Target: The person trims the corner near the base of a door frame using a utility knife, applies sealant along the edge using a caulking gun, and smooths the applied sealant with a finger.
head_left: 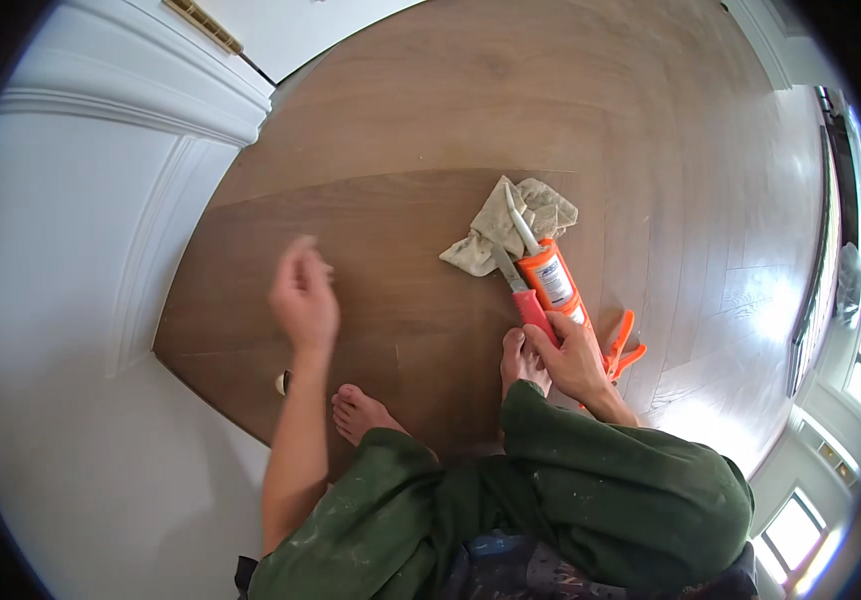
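My right hand [576,357] is closed round the red handle of a knife [527,302], whose grey blade points away toward a crumpled beige rag [498,232]. Right beside the knife, an orange caulking gun [562,288] lies on the floor, its white nozzle resting over the rag and its orange handle and trigger sticking out to the right. Part of the gun is hidden behind my right hand. My left hand [306,300] hovers over the floor at the left with its fingers curled together. Slight blur covers its fingertips, and anything in them cannot be made out.
Brown wooden planks [400,110] form the floor. A white panelled wall [80,260] with moulding runs along the left, with a small round doorstop [283,382] near its foot. My bare feet [360,413] and green trousers [350,510] fill the near side.
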A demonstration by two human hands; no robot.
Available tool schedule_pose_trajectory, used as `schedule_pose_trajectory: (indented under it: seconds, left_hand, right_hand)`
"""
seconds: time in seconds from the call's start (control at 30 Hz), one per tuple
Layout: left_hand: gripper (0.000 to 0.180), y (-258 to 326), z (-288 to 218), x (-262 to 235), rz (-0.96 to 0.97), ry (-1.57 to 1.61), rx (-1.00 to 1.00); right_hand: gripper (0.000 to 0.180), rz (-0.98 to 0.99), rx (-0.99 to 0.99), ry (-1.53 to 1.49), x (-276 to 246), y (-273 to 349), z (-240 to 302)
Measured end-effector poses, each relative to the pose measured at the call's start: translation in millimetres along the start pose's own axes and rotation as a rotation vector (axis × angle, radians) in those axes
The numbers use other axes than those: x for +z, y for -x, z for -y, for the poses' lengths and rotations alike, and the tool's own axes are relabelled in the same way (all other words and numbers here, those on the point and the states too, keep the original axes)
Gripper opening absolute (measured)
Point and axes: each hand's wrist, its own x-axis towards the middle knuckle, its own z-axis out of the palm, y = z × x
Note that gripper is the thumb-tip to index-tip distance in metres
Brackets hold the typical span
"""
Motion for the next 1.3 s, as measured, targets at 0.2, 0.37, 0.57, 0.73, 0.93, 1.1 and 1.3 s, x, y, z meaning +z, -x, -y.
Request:
schedule_pose_trajectory:
  seconds: [0.2, 0.37, 0.57, 0.73, 0.93, 1.1, 1.3]
  left_hand:
    - [0.043, 67.1, -19.9, 53.8, 0.526, -0.054, -0.202]
    - [0.033, 79.2, -20.5, 96.8, 0.709, 0.346, -0.539]
    - [0.031, 75.8, -19.8, 92.0, 0.746, 0.391, -0.529]
    - [0.031, 76.6, -27.2, 93.5, 0.714, 0.443, -0.547]
    - [0.025, 74.0, -32.6, 102.7, 0.704, 0.485, -0.475]
    - [0.021, 66.9, -34.3, 106.2, 0.659, 0.325, -0.318]
    - [0.019, 69.2, -50.1, 113.9, 0.698, 0.64, -0.344]
  right_hand:
    - [0.035, 0.019, -0.071, -0.15, 7.0, 34.5, -11.4]
    - [0.031, -0.065, -0.138, -0.154, 0.6, 12.9, 7.5]
    - [0.029, 0.039, -0.053, -0.126, 5.6, 21.5, -18.6]
    - [0.025, -0.354, -0.142, -0.333, -12.0, 19.5, -17.5]
    - [0.032, -0.546, -0.28, 0.155, -21.0, 9.5, -48.6]
    - [0.049, -0.389, -0.141, 0.148, -14.6, -0.1, -65.7]
    - [0.071, -0.387, -0.03, 0.183, -11.8, -3.9, -60.3]
